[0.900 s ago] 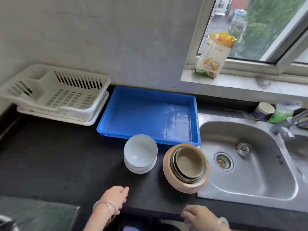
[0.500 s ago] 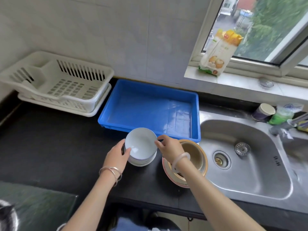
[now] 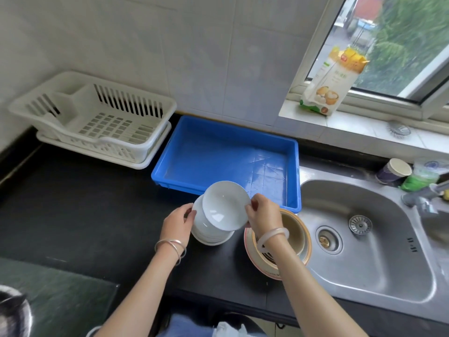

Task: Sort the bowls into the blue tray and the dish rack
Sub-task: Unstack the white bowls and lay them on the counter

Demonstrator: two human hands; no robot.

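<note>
A stack of white bowls (image 3: 209,233) stands on the black counter in front of the blue tray (image 3: 218,152). My right hand (image 3: 263,214) pinches the rim of the top white bowl (image 3: 224,206), which is tilted up off the stack. My left hand (image 3: 178,222) holds the left side of the stack. A second stack of tan and brown bowls (image 3: 295,235) sits to the right, partly hidden by my right forearm. The white dish rack (image 3: 97,120) stands at the back left with nothing in it.
A steel sink (image 3: 364,242) lies right of the bowls, with a tap (image 3: 427,193) at its far edge. A paper cup (image 3: 393,170) and green item stand behind it. A food bag (image 3: 332,81) leans on the windowsill. A glass hob (image 3: 58,297) lies at bottom left.
Both hands came up from the counter's front edge to the white stack. My right hand has since tilted the top white bowl up and away from the stack.
</note>
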